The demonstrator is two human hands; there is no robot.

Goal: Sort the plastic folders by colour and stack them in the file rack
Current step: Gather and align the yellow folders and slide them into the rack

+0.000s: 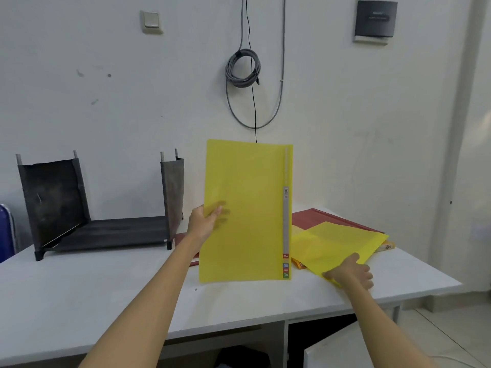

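Observation:
My left hand grips the left edge of a yellow plastic folder and holds it upright over the white table. My right hand pinches the near corner of a second yellow folder, which lies flat on a pile. Under that pile lie a red folder and an orange one. Another red folder shows behind my left forearm. The black file rack stands at the table's left rear with nothing in it.
The table backs onto a white wall with a hanging coil of grey cable. A blue object sits past the table's left edge. The table's right edge drops off near my right hand, with open cabinets below.

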